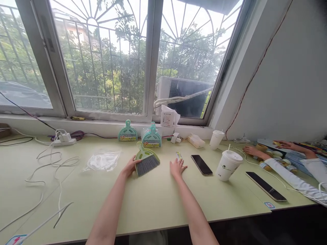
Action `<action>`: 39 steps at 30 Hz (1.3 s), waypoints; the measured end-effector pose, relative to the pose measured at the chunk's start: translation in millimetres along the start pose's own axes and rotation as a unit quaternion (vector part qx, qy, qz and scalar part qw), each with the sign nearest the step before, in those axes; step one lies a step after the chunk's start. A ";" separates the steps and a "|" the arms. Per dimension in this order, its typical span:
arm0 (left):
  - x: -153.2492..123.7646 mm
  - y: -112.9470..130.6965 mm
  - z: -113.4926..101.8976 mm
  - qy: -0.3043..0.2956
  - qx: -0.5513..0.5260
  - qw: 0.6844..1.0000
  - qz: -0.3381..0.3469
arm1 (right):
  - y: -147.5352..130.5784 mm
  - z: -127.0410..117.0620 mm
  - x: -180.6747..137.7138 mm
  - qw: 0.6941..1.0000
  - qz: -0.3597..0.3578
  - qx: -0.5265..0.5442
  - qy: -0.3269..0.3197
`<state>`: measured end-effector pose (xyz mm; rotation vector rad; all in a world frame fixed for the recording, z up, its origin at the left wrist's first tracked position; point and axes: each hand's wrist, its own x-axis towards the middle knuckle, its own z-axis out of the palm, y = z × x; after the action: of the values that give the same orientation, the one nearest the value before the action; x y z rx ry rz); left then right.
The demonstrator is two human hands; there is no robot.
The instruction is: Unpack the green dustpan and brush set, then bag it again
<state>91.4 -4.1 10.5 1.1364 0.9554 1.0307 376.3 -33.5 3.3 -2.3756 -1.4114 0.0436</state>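
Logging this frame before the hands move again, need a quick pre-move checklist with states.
1. Left hand on the small brush: ok, its fingers touch the bristle edge, and the brush lies flat on the table.
2. Brush actually gripped: cannot tell, the fingers are partly hidden behind it.
3. Right hand free: ok, it rests open on the table and holds nothing.
4. Space between the hands: ok, bare table.
5. Phone and lidded cup near the right hand: not ok, both sit close to its right.
6. Co-worker's hand apart: ok, it is far right, beyond the cup.
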 end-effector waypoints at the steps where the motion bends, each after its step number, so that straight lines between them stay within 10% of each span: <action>1: 2.0 -0.2 1.4 0.003 -0.004 1.000 0.001 | -0.7 -1.2 -2.2 1.000 -0.020 -0.002 0.002; 8: 12.7 -4.4 11.8 0.025 -0.042 0.999 0.000 | -14.1 -40.1 -11.4 0.968 -0.148 0.072 -0.188; 12: 13.3 -9.8 17.0 0.056 -0.081 0.995 0.019 | 5.3 -36.9 0.7 0.979 -0.177 0.070 -0.069; 18: 6.4 -13.8 22.2 0.023 -0.160 0.985 0.063 | 27.7 -10.2 23.9 0.971 -0.118 0.119 -0.173; 24: 1.3 -13.2 22.2 -0.008 -0.148 0.988 0.037 | 16.3 -11.7 50.5 0.983 -0.167 0.055 -0.061; 39: 10.4 -17.3 28.2 -0.017 -0.144 0.989 0.039 | -20.4 -25.6 63.9 0.919 -0.211 0.025 -0.332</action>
<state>123.6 -2.7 -2.6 0.9528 0.7135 1.1677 396.4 22.0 44.2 -2.0346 -2.1600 0.8239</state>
